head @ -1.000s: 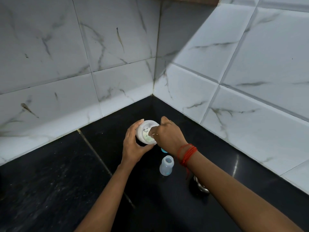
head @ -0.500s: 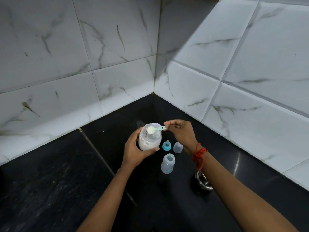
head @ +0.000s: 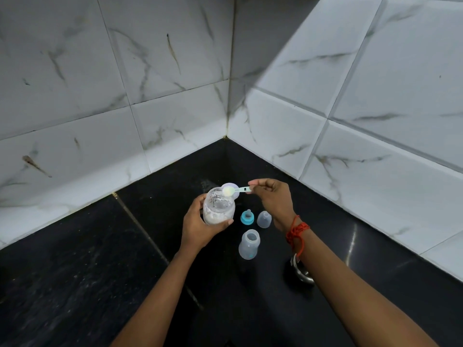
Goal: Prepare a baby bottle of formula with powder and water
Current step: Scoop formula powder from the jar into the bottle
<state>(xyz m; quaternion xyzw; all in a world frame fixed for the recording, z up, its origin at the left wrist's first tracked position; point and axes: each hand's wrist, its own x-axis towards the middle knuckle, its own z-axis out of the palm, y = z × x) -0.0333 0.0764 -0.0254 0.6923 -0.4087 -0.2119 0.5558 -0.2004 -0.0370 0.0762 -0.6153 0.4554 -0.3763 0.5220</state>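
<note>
Your left hand [head: 198, 229] curls its fingers [head: 196, 202] round the jar [head: 218, 209]. Your right hand [head: 274, 201] pinches the heaped scoop [head: 238, 190] over its mouth; the open bottle [head: 248, 244] stands on the bench [head: 87, 284] nearby.

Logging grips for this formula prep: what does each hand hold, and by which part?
The left hand grips the powder jar around its lower body. The right hand pinches the scoop by its handle end.
</note>
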